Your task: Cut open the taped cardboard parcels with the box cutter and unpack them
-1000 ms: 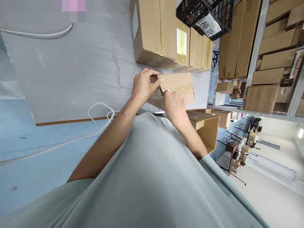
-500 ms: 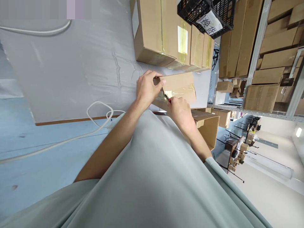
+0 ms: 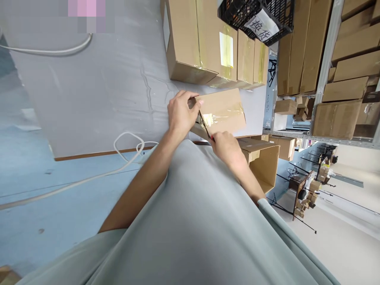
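A small cardboard box (image 3: 224, 103) with clear tape across it lies on the grey-covered table in front of me. My left hand (image 3: 180, 113) is closed on its left end, thumb and fingers gripping the edge. At the near left corner, my right hand (image 3: 228, 148) is closed around a utility knife (image 3: 211, 137). Only a bit of red and dark handle shows past the fingers. The blade lies at the box's left edge, where a dark gap runs along the taped seam; its tip is hard to make out.
Several taped cartons (image 3: 190, 39) stand behind the box, with a black plastic crate (image 3: 255, 19) above them. An open carton (image 3: 267, 166) sits to the right, below table level. A white cable (image 3: 124, 136) loops over the table's front edge. Shelves of boxes (image 3: 335, 118) line the right.
My right hand has drawn the knife toward me along the box's left edge, and less of the knife shows. The left hand keeps its grip. The camera view has shifted slightly.
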The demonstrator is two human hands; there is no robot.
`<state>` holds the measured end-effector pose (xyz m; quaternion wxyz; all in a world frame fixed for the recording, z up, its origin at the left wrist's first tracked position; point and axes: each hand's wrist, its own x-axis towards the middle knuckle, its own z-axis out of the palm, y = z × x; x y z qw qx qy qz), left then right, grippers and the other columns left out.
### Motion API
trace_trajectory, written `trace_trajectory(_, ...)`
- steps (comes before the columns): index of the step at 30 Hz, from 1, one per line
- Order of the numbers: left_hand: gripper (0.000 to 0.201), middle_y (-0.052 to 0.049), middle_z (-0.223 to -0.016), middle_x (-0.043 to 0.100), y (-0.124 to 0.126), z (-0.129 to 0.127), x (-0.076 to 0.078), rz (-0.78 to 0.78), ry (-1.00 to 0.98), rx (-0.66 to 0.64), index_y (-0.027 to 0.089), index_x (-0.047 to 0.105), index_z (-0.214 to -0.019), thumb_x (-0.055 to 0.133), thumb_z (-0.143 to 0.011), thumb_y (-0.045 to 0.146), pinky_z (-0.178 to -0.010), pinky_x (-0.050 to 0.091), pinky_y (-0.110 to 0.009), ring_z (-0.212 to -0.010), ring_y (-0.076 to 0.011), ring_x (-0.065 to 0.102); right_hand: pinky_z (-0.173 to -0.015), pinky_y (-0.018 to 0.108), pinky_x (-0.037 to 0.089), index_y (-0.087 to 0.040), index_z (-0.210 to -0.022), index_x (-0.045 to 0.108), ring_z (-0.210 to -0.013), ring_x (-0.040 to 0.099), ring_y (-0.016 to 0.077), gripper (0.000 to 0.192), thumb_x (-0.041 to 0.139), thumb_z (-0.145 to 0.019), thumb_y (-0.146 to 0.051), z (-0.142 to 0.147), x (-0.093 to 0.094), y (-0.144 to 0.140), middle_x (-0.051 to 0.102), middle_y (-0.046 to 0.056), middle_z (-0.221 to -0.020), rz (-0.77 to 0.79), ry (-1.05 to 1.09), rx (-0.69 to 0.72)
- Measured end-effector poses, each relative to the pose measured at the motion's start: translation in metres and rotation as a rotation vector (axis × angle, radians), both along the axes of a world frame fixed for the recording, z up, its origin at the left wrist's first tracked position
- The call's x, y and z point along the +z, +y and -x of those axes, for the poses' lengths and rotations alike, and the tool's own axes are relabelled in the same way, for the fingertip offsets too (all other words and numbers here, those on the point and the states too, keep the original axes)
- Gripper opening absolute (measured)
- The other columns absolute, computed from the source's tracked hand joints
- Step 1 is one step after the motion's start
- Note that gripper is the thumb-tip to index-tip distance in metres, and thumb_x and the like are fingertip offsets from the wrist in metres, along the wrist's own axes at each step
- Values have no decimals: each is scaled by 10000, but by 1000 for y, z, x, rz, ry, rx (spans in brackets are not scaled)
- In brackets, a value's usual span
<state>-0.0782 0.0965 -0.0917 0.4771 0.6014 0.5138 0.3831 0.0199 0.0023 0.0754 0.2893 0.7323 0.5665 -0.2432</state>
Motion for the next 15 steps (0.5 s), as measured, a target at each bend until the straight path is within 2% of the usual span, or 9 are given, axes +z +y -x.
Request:
trace_trajectory(6, 210, -64, -1268, 792, -5, 2, -1, 0, -21, 12, 279, 792, -1203, 774, -1001, 335, -1045, 711, -397, -1179, -257, 798, -872, 371, 594, -147, -1385, 758, -1113, 830, 345, 335, 508, -1229, -306, -5, -1, -24, 856, 213, -1176, -36, 47, -34)
trace_trajectory(9, 241, -63, -1281, 797, -5, 5, 0, -1, -8, 27, 285, 797, -1231, 765, -1007, 367, -1052, 716, -418, -1178, -262, 802, -798, 335, 545, -190, -1355, 741, -959, 828, 311, 296, 515, -1232, -336, -19, 2, -29, 862, 141, -1055, -172, 134, -53)
trace_trajectory(12, 307, -70, -1333, 796, -5, 2, 7, -45, 75, 55, 293, 784, -1306, 750, -1005, 343, -1114, 691, -445, -1222, -273, 786, -763, 306, 494, -228, -1310, 740, -858, 792, 267, 315, 483, -1239, -396, -58, -5, -33, 844, 83, -1000, -432, 204, -123)
trace_trajectory(15, 414, -106, -1467, 757, -11, -19, 24, -203, 220, 88, 263, 749, -1410, 718, -997, 267, -1293, 569, -554, -1421, -328, 704, -778, 305, 472, -214, -1238, 754, -891, 768, 256, 338, 467, -1231, -394, -118, -26, -30, 836, 115, -1094, -686, 172, -217)
